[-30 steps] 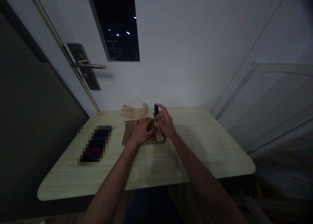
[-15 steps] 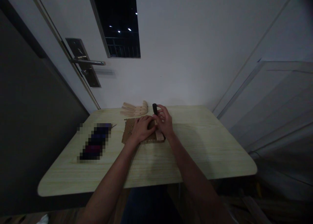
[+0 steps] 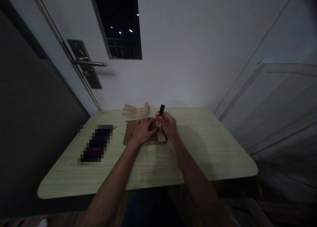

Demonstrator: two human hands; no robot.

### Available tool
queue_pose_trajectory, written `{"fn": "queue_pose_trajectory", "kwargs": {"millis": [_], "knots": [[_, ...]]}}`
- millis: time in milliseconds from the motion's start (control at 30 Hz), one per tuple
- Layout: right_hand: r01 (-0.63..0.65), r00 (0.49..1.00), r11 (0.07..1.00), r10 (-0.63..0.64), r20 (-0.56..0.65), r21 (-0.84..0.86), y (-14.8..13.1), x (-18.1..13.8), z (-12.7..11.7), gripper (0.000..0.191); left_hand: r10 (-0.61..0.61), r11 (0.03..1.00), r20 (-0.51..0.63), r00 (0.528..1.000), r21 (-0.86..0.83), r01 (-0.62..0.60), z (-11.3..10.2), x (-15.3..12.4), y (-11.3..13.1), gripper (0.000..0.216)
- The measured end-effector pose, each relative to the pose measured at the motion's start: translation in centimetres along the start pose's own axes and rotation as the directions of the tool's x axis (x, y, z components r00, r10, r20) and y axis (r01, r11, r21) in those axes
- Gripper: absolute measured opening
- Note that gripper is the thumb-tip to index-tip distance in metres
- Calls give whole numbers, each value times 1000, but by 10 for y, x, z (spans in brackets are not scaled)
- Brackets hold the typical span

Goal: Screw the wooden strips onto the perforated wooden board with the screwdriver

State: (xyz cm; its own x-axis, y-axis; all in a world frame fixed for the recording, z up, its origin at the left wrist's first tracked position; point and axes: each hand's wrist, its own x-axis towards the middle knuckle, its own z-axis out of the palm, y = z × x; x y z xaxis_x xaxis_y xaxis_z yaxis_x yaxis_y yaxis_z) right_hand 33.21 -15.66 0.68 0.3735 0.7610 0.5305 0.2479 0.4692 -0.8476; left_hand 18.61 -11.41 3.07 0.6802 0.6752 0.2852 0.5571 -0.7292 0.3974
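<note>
My left hand point(image 3: 144, 131) lies on a brown cardboard-like pad point(image 3: 130, 130) with small holes in it, fingers flat and thumb reaching toward a pale strip point(image 3: 160, 134). The strip rests on the right part of the pad and has a dark dot near its far end. In my right hand point(image 3: 169, 125) is a black-handled tool point(image 3: 161, 109), gripped between the fingers with its handle pointing up and leaning slightly right. The tool's tip is hidden by the fingers, so I cannot tell whether it touches the strip.
Several similar pale strips with dark dots point(image 3: 135, 110) lie bunched at the table's back edge. A pixelated dark object point(image 3: 97, 144) is on the left, a thin stick point(image 3: 115, 127) beside it. Behind the wooden-topped table point(image 3: 213, 154) stands a white door with a metal handle point(image 3: 90, 63).
The black handle has shifted right and swung from leaning left to leaning slightly right. My right-hand fingers have closed lower around it, and more of the pale strip shows. My left hand stays put.
</note>
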Motion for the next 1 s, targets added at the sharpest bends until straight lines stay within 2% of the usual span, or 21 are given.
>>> {"fn": "queue_pose_trajectory", "kwargs": {"millis": [133,233,333,400,467,633,900,1000], "knots": [[-4,1000,1000,4,13,-6,1,0,-1,36,-6,1000,6,1000,-3,6,2,0,-2,42],[-24,999,1000,23,-37,-14,4,1,0,34,-2,1000,-1,1000,8,2,3,1,-3,42],[-34,996,999,31,-89,-29,5,1,2,49,0,1000,4,1000,8,0,2,1,-1,42],[-24,996,999,20,-82,-48,3,0,2,62,-5,1000,5,1000,1,5,1,0,0,41],[-4,998,997,0,-55,-77,0,-1,1,67,-8,1000,1,1000,-6,8,0,0,2,41],[31,999,988,-36,-28,-151,-4,-1,0,65,12,1000,-1,1000,-19,-12,1,0,0,41],[74,997,988,-72,23,-133,-7,-2,-4,54,13,1000,-2,1000,-6,-13,1,0,-1,40],[39,999,995,-35,37,-88,-3,-2,-4,53,7,1000,-2,1000,-8,-7,0,0,0,40]]}}
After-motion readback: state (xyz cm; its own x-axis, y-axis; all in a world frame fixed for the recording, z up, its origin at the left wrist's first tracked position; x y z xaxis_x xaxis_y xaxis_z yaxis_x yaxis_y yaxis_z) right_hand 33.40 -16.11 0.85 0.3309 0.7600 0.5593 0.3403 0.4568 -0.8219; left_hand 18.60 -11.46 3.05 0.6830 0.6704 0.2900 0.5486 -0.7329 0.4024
